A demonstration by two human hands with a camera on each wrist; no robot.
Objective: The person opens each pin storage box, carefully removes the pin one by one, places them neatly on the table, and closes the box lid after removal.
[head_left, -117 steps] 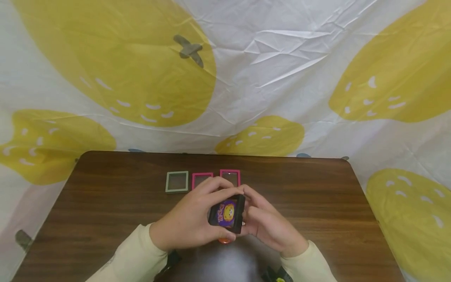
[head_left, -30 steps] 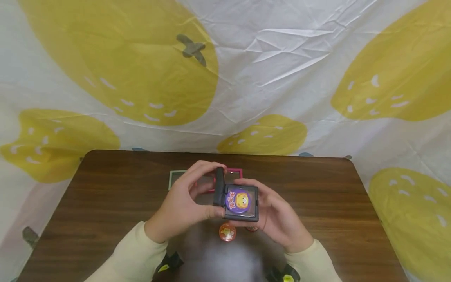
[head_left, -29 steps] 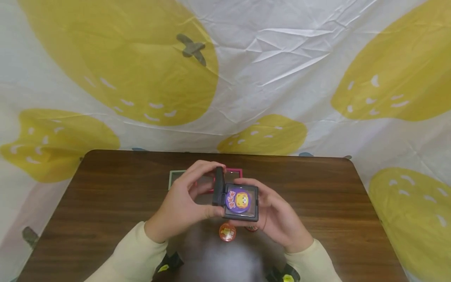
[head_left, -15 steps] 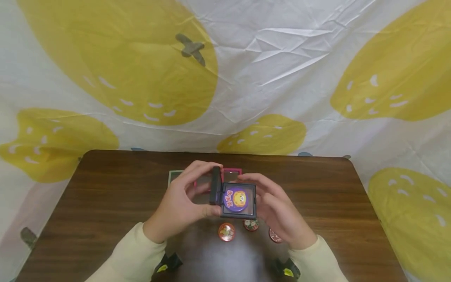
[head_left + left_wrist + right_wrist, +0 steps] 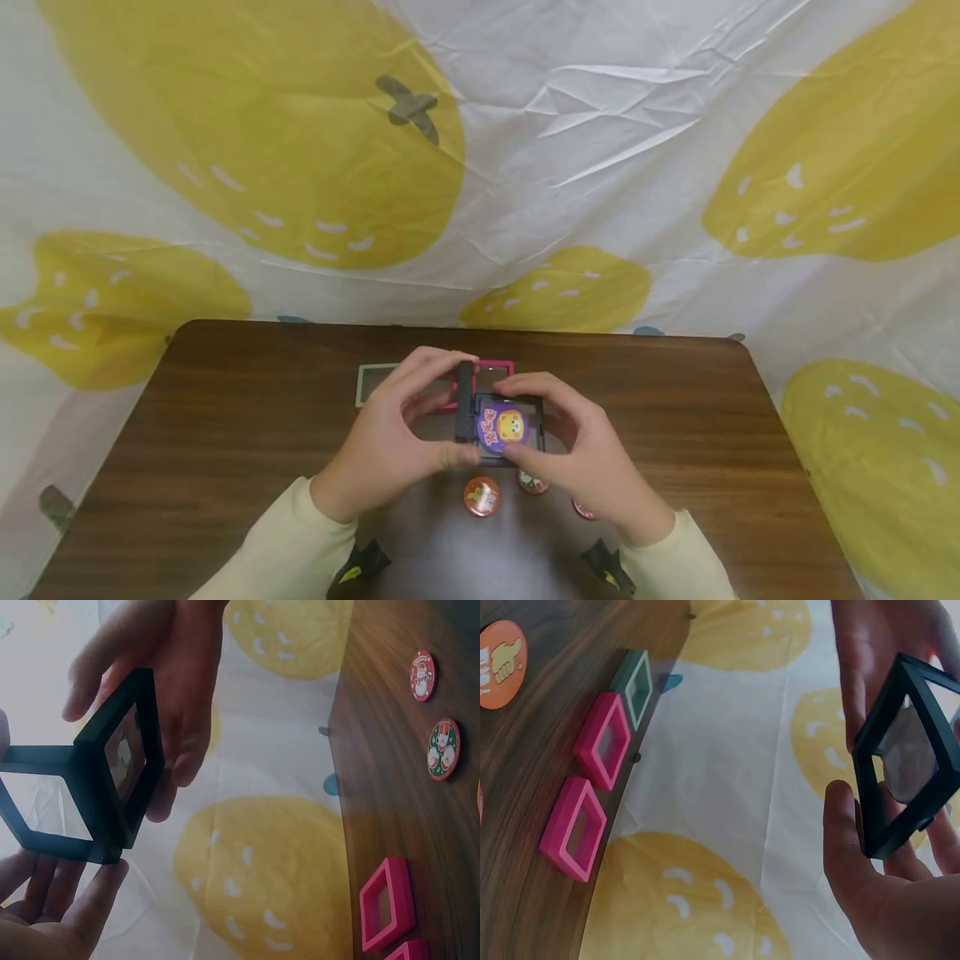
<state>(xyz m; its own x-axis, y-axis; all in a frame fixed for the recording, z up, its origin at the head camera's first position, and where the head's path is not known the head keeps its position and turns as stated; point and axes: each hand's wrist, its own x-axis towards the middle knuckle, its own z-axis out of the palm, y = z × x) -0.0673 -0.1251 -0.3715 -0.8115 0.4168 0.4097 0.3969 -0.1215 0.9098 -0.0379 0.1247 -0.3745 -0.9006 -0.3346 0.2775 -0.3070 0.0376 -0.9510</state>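
My left hand [image 5: 390,437] holds the upright half of a black hinged display case [image 5: 465,402] between thumb and fingers, above the table. The case stands unfolded, its halves at an angle, with clear film in each. On the film of the other half lies a purple button badge [image 5: 502,427] with a yellow bear face. My right hand [image 5: 592,450] curls around that half, fingers at the far edge. Its thumb reaches over the near edge and overlaps the badge's rim. From the right wrist view, the badge's grey back [image 5: 910,754] shows through the film.
On the dark wooden table [image 5: 712,433] lie an orange badge [image 5: 482,497], a green-and-red badge [image 5: 532,482] and a red badge [image 5: 583,508] partly under my right hand. Behind my hands are a green case [image 5: 367,385] and two pink ones [image 5: 604,742]. A lemon-print cloth [image 5: 570,192] hangs behind.
The case went from nearly upright in both hands to facing up. My right hand came off its right edge, exposing more badges, then moved in over it with the thumb at the badge.
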